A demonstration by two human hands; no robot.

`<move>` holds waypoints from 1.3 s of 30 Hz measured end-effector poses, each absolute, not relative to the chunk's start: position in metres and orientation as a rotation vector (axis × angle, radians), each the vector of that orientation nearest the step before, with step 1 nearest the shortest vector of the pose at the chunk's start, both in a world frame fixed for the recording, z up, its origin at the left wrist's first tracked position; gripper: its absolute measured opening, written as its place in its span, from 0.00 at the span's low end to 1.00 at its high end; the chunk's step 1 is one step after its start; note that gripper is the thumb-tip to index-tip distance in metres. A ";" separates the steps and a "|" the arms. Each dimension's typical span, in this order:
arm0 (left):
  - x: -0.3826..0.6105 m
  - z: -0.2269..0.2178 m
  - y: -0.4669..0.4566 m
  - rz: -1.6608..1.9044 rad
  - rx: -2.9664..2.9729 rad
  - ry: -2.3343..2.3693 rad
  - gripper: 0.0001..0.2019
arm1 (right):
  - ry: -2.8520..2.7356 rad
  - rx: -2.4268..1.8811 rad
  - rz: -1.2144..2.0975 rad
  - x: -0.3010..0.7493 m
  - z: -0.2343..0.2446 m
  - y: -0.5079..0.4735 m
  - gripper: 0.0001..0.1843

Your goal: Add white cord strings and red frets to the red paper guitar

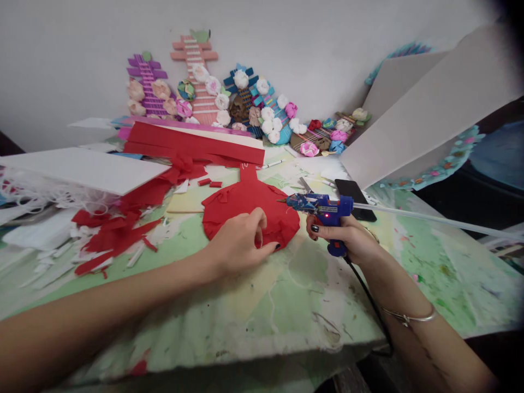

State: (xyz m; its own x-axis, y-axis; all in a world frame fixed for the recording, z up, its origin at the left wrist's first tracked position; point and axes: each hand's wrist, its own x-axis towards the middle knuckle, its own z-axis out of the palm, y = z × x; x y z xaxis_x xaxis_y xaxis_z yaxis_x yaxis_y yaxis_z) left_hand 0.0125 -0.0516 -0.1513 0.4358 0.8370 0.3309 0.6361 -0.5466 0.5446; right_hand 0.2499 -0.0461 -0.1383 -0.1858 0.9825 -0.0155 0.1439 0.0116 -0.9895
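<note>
A red paper-covered cutout [268,199] lies on the table, with a rounded body and a short neck pointing away from me. My left hand [243,234] rests on its near edge, fingers curled and thumb against the red paper; the undersides of the fingers are hidden. My right hand [352,237] is wrapped round the handle of a blue glue gun [333,210]. Its nozzle points left, just above the cutout's right side. A long clear glue stick [426,216] sticks out of the back of the gun, and its small red light is lit.
Red paper scraps [118,234] and white offcuts lie left, beside a white board [85,169]. A folded red sheet [192,143] lies behind the cutout. A black phone [355,199] lies behind the gun. Flower-decorated guitar shapes [200,87] lean on the wall. Large panels [426,109] stand right.
</note>
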 end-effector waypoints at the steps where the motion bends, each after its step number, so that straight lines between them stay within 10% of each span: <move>1: 0.016 -0.152 -0.050 0.820 2.348 1.258 0.09 | -1.455 -1.212 1.278 0.251 -0.138 -0.046 0.13; 13: 0.010 -0.123 -0.019 1.255 1.903 1.173 0.04 | -1.403 -1.074 1.300 0.261 -0.136 -0.045 0.09; 26: 0.027 -0.145 0.011 0.555 2.687 0.775 0.06 | -1.393 -1.009 1.230 0.266 -0.133 -0.043 0.07; 39: 0.024 -0.142 0.003 0.722 2.566 0.848 0.08 | -1.381 -0.990 1.209 0.267 -0.130 -0.045 0.07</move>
State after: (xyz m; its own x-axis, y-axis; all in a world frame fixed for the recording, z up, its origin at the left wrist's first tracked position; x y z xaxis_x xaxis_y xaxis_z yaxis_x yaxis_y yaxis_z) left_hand 0.0244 0.0031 -0.1420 0.6925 0.6269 0.3571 0.4528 -0.7630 0.4614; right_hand 0.2674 -0.0448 -0.1295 -0.1557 0.9737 0.1660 -0.0353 0.1625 -0.9861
